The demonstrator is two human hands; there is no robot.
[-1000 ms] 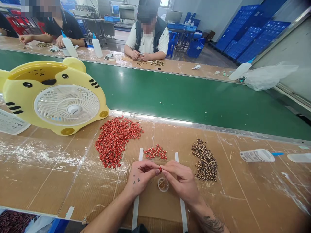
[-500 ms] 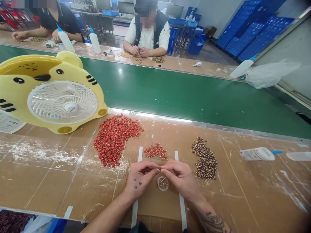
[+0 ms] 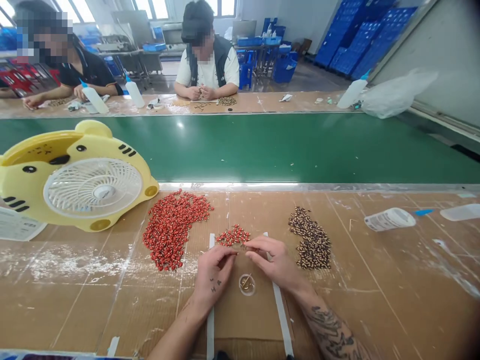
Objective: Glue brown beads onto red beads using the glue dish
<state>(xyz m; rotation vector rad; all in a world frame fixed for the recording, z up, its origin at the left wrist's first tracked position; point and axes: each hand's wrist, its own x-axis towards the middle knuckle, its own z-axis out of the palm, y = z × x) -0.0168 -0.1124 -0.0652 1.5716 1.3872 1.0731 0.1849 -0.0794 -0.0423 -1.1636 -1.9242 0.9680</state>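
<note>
The left hand (image 3: 213,275) and right hand (image 3: 273,259) are held half closed near the red beads (image 3: 232,235), any grip being unclear; such light, tiny beads are best pinched between fingertips.

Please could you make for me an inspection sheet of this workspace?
Surface: cardboard sheeting on the bench, scuffed, with white powdery marks.
Job's things: large pile of red beads, small pile of red beads, pile of dark speckled beads, small clear cup with a thin stick in it.
Clutter: yellow tiger-shaped fan, printed sheet, squeeze bottle lying on its side.
Hands: left hand and right hand close together just below the small pile; any held bead cannot be seen.
Cables: nothing seen.
Surroundings: green conveyor belt, two co-workers across it, stacked blue crates.
</note>
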